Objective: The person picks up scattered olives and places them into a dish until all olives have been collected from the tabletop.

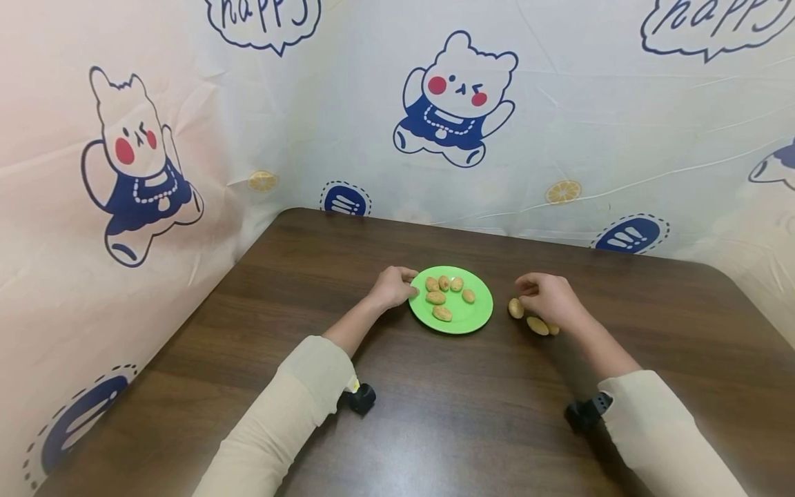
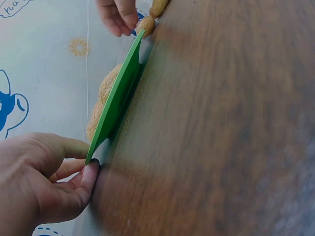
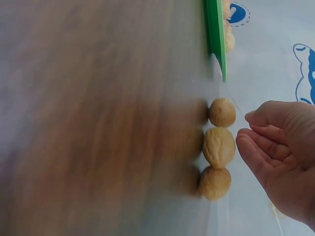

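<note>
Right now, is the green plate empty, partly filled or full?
Partly filled: six brown pieces lie on the green plate, with bare green showing around them. Three more pieces lie outside it, near the right hand.

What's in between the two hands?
The head view shows the green plate with wrinkly brown pieces on it, plus one loose piece by the right hand.

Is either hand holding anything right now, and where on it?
The left hand pinches the green plate by its rim, on the person's left side. The right hand holds nothing.
</note>
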Motion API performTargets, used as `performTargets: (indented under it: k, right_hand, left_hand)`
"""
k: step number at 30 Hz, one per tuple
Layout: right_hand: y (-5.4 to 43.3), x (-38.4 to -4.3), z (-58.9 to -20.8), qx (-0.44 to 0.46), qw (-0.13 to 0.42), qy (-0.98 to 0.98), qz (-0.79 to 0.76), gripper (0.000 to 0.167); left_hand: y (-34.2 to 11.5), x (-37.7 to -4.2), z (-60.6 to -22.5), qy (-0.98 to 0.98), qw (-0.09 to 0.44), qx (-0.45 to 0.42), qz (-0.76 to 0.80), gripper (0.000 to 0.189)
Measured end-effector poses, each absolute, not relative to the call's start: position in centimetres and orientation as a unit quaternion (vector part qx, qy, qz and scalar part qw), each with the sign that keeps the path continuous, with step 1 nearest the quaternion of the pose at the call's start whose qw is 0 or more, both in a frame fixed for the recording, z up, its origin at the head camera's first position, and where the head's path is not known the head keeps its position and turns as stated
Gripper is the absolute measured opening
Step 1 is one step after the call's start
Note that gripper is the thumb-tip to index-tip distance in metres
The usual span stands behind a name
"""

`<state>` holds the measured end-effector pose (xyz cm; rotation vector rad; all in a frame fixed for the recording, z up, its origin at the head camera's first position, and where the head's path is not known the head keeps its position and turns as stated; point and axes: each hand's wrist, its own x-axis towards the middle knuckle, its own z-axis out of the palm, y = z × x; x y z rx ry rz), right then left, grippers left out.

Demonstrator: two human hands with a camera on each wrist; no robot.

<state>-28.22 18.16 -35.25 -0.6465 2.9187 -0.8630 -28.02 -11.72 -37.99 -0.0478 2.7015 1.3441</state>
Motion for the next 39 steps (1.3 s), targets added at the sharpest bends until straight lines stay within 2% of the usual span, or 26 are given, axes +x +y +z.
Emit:
performTargets:
  k: [12, 23, 32, 39]
  right_hand:
    - [20.3, -26.6, -34.4, -0.188, 0.005, 0.952, -0.243, 0.032]
    - [21.7, -25.5, -34.1, -0.2, 0.034, 0.956, -0.213, 0.024]
    - [22.4, -25.3, -34.4, -0.206, 0.088, 0.955, -0.196, 0.023]
    - [22.3, -25.4, -34.5, -0.218, 0.082, 0.955, -0.187, 0.021]
  left_hand:
    - [-11.7, -28.1, -38.1, 0.894, 0.062, -0.016, 0.443, 0.043]
    - [-11.8, -28.0, -38.0, 0.894, 0.064, -0.014, 0.443, 0.044]
    - [-11.8, -28.1, -38.1, 0.894, 0.064, -0.014, 0.443, 0.044]
    - [-11.8, -28.1, -38.1, 0.897, 0.061, -0.013, 0.439, 0.044]
